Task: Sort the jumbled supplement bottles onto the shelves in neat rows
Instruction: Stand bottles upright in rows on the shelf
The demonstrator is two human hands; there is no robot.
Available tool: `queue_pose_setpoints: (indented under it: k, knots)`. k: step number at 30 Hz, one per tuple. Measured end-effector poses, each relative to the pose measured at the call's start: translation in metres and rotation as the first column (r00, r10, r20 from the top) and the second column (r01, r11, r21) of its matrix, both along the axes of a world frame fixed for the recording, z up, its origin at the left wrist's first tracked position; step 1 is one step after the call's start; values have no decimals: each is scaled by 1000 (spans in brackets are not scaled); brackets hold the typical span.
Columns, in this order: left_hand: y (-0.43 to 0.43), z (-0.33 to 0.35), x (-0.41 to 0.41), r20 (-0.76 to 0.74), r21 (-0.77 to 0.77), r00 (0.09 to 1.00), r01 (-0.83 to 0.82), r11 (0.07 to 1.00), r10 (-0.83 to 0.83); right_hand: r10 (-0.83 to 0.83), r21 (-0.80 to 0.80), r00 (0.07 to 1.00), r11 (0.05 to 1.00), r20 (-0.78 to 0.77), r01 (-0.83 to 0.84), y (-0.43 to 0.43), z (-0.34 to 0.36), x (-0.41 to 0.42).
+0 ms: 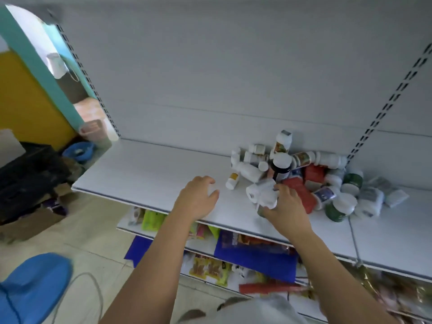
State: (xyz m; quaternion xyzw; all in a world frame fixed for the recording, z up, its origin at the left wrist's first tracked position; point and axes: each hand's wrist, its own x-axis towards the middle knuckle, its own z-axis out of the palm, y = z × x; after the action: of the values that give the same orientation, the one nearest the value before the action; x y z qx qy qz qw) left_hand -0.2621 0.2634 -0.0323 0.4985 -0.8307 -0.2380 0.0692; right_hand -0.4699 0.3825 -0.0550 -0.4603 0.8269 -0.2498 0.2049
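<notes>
While left hand [198, 198] curls over shelf [152, 169], right hand [288, 206] grips bottles [261, 195].

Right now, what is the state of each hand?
Left hand: curled, whether holding anything cannot be told.
Right hand: holding a white bottle.

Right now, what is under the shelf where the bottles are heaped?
A lower shelf shows below its front edge, holding yellow-green packets and a blue pack. Everything farther back is covered by the upper shelf.

Bright, even light; wide-angle bending at edges, bottles [304, 178] perhaps motion-blurred.
</notes>
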Motion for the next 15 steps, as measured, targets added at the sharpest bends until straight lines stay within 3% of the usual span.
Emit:
queue_pose_setpoints:
  k: [8, 11, 13, 15]
  knots:
    - [-66, -56, -81, 96, 88, 980, 164, 983, -172, -85, -105, 996, 991, 8, 86, -9, -34, 4]
    - [-75, -76, -91, 107, 76, 977, 176, 982, -183, -153, -178, 983, 969, 105, 170, -11, -29, 7]
    - [-77, -80, -91, 45, 75, 984, 169, 983, -172, -182, -228, 962, 947, 202, 227, -13, -23, 9]
    - [-75, -72, -86, -127, 138, 987, 119, 983, -102, -206, -297, 923, 904, 326, 307, -16, -10, 13]
